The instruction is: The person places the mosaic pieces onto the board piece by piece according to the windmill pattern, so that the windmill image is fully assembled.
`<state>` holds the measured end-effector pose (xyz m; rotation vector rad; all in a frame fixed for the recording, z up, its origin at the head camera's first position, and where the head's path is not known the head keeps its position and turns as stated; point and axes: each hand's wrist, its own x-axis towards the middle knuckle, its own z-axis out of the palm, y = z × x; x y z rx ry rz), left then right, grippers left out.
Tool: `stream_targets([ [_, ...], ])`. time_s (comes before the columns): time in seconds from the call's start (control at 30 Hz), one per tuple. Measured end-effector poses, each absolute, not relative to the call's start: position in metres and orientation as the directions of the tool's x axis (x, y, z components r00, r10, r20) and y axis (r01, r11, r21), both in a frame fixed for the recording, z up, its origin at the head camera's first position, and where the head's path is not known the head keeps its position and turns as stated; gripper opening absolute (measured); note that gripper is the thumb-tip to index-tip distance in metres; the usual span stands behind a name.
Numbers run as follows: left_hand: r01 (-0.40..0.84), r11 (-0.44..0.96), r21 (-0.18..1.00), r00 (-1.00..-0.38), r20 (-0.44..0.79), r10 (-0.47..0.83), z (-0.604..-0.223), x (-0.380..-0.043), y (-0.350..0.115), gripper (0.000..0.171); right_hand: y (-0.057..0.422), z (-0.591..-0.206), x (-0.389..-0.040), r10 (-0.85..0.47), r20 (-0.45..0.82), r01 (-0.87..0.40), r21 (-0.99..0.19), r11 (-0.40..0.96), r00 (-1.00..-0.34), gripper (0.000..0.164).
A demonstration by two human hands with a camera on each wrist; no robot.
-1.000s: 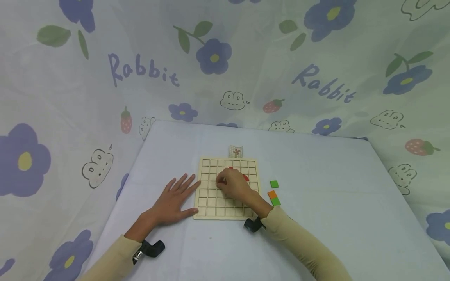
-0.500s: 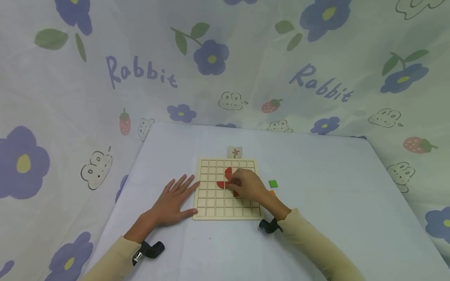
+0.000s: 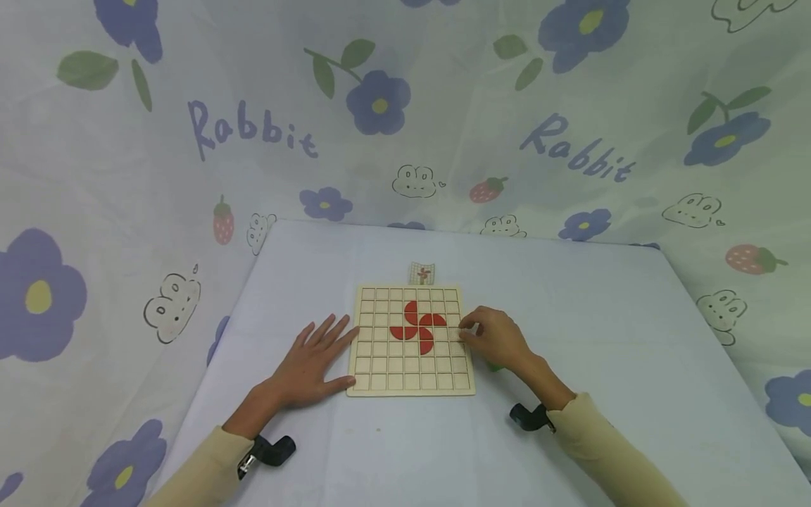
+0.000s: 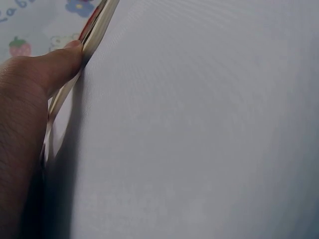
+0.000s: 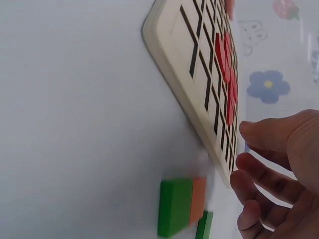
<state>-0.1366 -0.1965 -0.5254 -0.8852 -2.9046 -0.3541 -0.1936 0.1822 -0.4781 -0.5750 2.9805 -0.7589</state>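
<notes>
A square wooden grid board [image 3: 380,366] lies on the table, with red rounded pieces [image 3: 426,345] forming a pinwheel in its middle cells. My left hand [image 3: 307,370] is spread flat beside the board, its fingertips and thumb at the board's left edge. In the left wrist view, the thumb [image 4: 62,64] rests against that edge. My right hand [image 3: 500,339] hovers at the board's right edge, fingers loosely bent. The right wrist view shows a gap between thumb and fingers, with nothing held. Below it sit a green block [image 5: 175,206], an orange block [image 5: 198,199] and another green block [image 5: 205,226].
A small pattern card [image 3: 422,274] with a red pinwheel picture lies behind the board. White cloth covers the table [image 3: 602,338], and a flowered curtain [image 3: 266,176] hangs around it. In the head view, my right hand hides most of the loose blocks.
My right hand has moved right, from over the board's middle to its right edge, uncovering the red pinwheel and covering most of the loose blocks. The left hand has stayed in place.
</notes>
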Motion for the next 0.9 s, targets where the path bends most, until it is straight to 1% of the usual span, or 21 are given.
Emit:
stream_targets([
  [0.33,0.576,0.789,0.213,-0.817,0.185,0.546,-0.529,-0.137,-0.198,0.086,0.212,-0.481,-0.175,-0.333,0.03,-0.311,-0.44,0.842,-0.943,0.022],
  [0.43,0.574,0.79,0.214,-0.819,0.177,0.546,-0.53,-0.138,-0.198,0.086,0.216,-0.484,-0.168,-0.322,0.005,-0.294,-0.42,0.858,-0.947,0.022],
  [0.57,0.559,0.804,0.202,-0.829,0.144,0.541,-0.53,-0.138,-0.198,0.087,0.219,-0.486,-0.161,-0.319,-0.003,-0.291,-0.4,0.869,-0.948,0.02],
  [0.63,0.556,0.807,0.2,-0.831,0.137,0.539,-0.53,-0.138,-0.198,0.087,0.221,-0.486,-0.158,-0.319,-0.006,-0.291,-0.39,0.874,-0.948,0.022],
  [0.8,0.556,0.806,0.202,-0.831,0.133,0.54,-0.53,-0.139,-0.197,0.087,0.227,-0.481,-0.155,-0.345,-0.061,-0.294,-0.402,0.867,-0.937,0.028],
  [0.9,0.554,0.807,0.205,-0.833,0.128,0.539,-0.531,-0.139,-0.198,0.087,0.232,-0.478,-0.155,-0.355,-0.08,-0.29,-0.426,0.857,-0.931,0.027],
])
